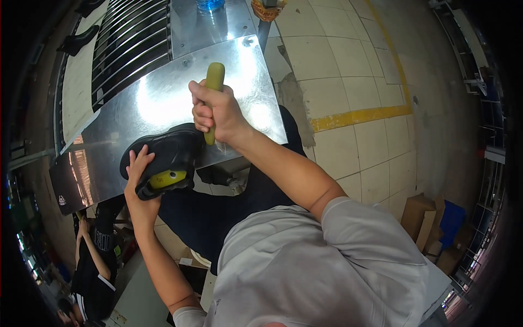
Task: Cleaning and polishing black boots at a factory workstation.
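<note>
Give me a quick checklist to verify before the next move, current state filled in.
1. Left hand on the black shoe: ok, spread against its side; firmness cannot be judged.
2. Right hand gripping the yellow-green stick: ok, closed in a fist, both stick ends showing.
3. Shoe wholly over the metal table: not ok, one end juts past the near edge.
4. Yellow-green form fully seated in the shoe: cannot tell, only part shows in the opening.
5. Stick clear of the shoe: cannot tell, its lower end appears right beside it.
6. Blue container away from both hands: ok, at the far side.
</note>
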A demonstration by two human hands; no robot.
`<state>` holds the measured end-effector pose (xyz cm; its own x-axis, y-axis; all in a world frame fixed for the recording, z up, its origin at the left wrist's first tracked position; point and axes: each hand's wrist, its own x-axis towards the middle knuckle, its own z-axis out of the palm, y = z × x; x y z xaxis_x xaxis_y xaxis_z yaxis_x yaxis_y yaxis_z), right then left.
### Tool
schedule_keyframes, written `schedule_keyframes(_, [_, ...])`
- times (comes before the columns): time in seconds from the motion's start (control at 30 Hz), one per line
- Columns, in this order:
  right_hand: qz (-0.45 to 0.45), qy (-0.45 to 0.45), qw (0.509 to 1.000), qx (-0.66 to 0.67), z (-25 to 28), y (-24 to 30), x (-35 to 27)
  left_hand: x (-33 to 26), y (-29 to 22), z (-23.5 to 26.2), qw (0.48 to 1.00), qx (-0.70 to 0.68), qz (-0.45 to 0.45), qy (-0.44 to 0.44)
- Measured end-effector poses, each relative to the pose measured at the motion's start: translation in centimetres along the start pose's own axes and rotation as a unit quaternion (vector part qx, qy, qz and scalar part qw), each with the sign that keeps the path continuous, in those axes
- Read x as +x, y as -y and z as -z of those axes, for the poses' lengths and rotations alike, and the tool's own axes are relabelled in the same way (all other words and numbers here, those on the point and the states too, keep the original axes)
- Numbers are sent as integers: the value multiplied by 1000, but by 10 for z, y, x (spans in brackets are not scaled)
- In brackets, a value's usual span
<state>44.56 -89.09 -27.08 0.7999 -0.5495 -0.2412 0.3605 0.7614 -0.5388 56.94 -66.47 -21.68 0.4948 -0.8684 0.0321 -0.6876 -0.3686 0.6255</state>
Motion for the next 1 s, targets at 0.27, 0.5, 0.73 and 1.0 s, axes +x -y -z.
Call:
schedule_keyframes(0.27, [-4,7,999,31,-2,-8,20,-5,5,-9,999,-15,-20,-38])
schedule_keyframes(0.5, [-17,20,999,-33,-12,-7,16,-26,23,-31,990,3,-85,-112])
schedule_keyframes(0.73, [-93,61,983,-148,-39,-1,32,-32,20,-33,986,18,-104,-131])
schedule_keyframes(1.0, [-79,74,970,-219,-78,-27,39,-44,26,-31,984,9,-107,-140])
